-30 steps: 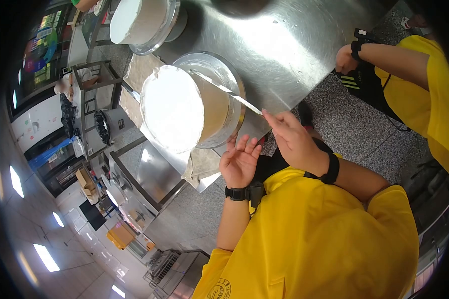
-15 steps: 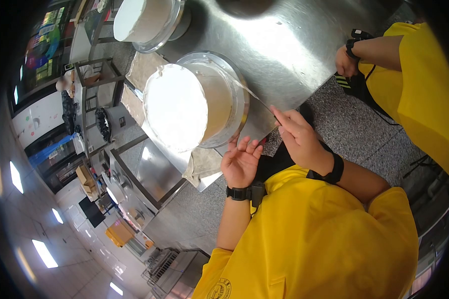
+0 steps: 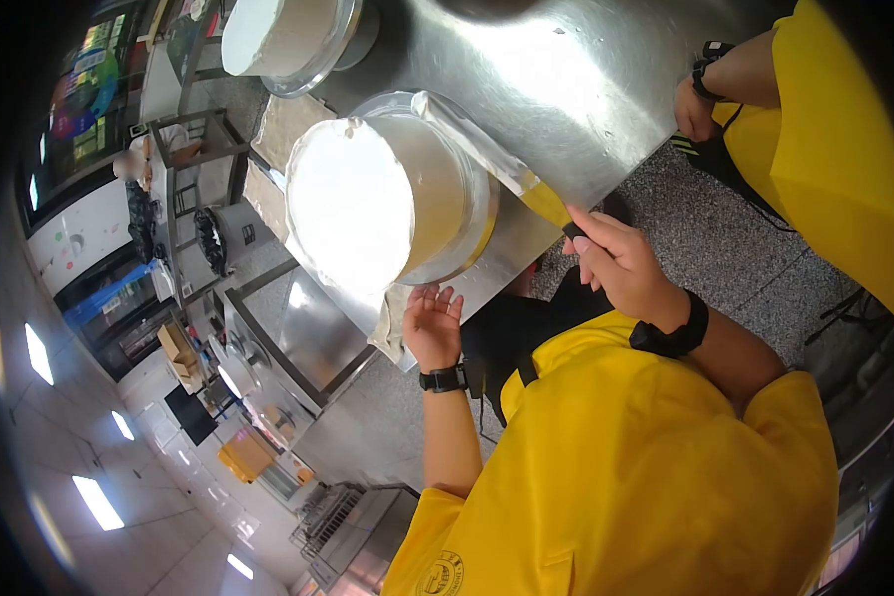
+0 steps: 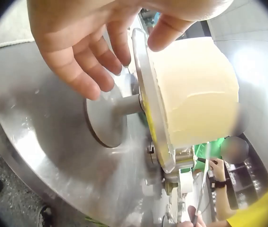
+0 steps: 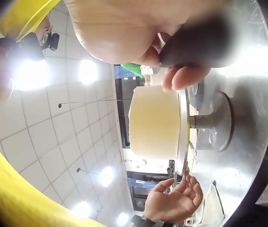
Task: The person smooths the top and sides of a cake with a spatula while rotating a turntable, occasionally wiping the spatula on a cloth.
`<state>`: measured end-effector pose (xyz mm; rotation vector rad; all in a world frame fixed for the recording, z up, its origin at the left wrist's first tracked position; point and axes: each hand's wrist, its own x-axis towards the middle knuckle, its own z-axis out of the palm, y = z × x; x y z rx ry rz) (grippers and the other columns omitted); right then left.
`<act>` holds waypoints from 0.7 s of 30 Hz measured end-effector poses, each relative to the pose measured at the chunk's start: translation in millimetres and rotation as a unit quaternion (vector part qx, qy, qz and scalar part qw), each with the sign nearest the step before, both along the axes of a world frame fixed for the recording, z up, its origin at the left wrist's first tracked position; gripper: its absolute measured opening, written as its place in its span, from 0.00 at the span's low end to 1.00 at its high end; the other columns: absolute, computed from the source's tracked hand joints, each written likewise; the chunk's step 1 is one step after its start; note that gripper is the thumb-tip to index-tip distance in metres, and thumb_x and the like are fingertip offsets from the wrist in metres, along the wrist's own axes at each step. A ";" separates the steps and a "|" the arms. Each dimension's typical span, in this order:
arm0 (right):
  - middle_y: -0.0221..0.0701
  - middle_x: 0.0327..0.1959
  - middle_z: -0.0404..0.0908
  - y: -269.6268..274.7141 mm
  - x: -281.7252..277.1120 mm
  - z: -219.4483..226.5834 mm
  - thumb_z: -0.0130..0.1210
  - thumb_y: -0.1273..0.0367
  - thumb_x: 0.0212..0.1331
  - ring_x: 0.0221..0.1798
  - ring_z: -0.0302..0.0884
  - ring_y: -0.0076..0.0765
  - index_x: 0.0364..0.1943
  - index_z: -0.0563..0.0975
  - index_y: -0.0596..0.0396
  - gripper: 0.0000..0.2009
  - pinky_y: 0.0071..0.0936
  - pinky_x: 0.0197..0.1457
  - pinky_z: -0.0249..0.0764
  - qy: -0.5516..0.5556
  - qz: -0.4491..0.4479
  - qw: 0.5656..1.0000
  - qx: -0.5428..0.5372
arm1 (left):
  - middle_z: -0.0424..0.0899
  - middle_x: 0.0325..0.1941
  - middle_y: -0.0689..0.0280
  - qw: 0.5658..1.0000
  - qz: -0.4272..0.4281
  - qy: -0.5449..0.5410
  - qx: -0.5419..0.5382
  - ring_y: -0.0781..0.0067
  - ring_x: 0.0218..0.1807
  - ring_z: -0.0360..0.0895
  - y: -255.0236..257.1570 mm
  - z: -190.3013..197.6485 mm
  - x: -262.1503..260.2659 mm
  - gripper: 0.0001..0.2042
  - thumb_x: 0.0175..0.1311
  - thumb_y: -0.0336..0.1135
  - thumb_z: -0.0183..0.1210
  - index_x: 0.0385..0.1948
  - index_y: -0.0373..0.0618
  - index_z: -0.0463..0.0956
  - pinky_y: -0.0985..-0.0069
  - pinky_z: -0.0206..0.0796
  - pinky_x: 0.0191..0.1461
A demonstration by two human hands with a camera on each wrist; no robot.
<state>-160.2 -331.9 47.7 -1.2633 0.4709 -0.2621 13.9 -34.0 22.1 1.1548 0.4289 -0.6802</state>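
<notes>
A tall round cake [image 3: 348,209] coated in white cream stands on a metal turntable [image 4: 148,94]. My right hand [image 3: 626,268] grips the dark handle of an icing spatula [image 3: 482,149], index finger stretched along it. Cream coats much of the blade, which overlaps the cake's side and the turntable's far edge in the head view. My left hand [image 3: 433,328] is at the near rim of the turntable, fingers loosely bent. In the left wrist view its thumb [image 4: 168,34] lies on the cake side of the rim, the other fingers on the underside.
A second cream-coated cake [image 3: 263,35] on its own stand is further along the steel table [image 3: 586,129]. Cloths lie by the table's edge, one a beige cloth [image 3: 392,323] near my left hand. Another person in a yellow shirt [image 3: 844,139] stands at the right.
The spatula has rolled from nearly edge-on to showing its cream-covered face. My right hand has shifted right and slightly down in view; my left hand has moved left along the rim.
</notes>
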 end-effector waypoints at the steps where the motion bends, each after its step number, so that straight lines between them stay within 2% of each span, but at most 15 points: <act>1: 0.34 0.41 0.80 0.9 0.1 -0.2 0.47 0.76 0.73 0.27 0.72 0.19 0.70 0.69 0.64 0.22 0.17 0.33 0.73 0.001 0.009 1.000 0.005 | 0.81 0.51 0.62 1.000 0.005 -0.007 0.012 0.57 0.54 0.78 -1.8 3.1 1.7 0.15 0.68 0.40 0.53 0.53 0.45 0.74 0.54 0.71 0.61; 3: 0.34 0.41 0.80 2.2 -1.9 1.6 0.47 0.75 0.73 0.27 0.72 0.19 0.70 0.69 0.63 0.22 0.17 0.33 0.73 0.007 0.014 1.000 0.012 | 0.78 0.58 0.58 1.000 0.004 -0.017 0.019 0.54 0.59 0.76 -1.3 8.0 4.5 0.20 0.69 0.41 0.53 0.58 0.41 0.70 0.53 0.70 0.63; 8: 0.32 0.39 0.81 0.3 -5.9 0.6 0.47 0.75 0.74 0.26 0.71 0.17 0.70 0.69 0.63 0.22 0.16 0.31 0.73 0.014 0.019 1.000 0.014 | 0.78 0.59 0.58 1.000 0.016 -0.020 0.016 0.53 0.61 0.76 2.3 4.8 8.2 0.21 0.70 0.40 0.52 0.60 0.40 0.70 0.53 0.70 0.64; 13: 0.30 0.37 0.80 -4.2 -12.1 4.6 0.48 0.74 0.74 0.25 0.70 0.16 0.70 0.69 0.62 0.22 0.15 0.29 0.71 0.025 0.011 0.996 0.080 | 0.76 0.62 0.57 0.999 0.035 -0.028 0.018 0.52 0.62 0.75 -3.4 7.3 11.0 0.22 0.70 0.40 0.52 0.61 0.39 0.68 0.53 0.69 0.65; 16: 0.30 0.37 0.80 -6.9 -13.9 6.7 0.48 0.74 0.74 0.25 0.70 0.16 0.70 0.69 0.61 0.22 0.15 0.28 0.70 0.026 0.005 0.997 0.075 | 0.76 0.60 0.52 0.997 0.068 -0.040 0.002 0.48 0.60 0.77 -0.7 4.8 14.0 0.24 0.70 0.39 0.52 0.64 0.38 0.65 0.51 0.70 0.64; 21: 0.30 0.36 0.80 -30.9 -6.6 30.6 0.48 0.73 0.74 0.25 0.71 0.17 0.70 0.70 0.60 0.22 0.15 0.29 0.71 0.040 0.018 0.999 -0.030 | 0.76 0.60 0.52 0.993 0.103 -0.053 -0.018 0.51 0.59 0.77 0.4 3.7 18.6 0.24 0.71 0.39 0.52 0.64 0.37 0.64 0.52 0.69 0.66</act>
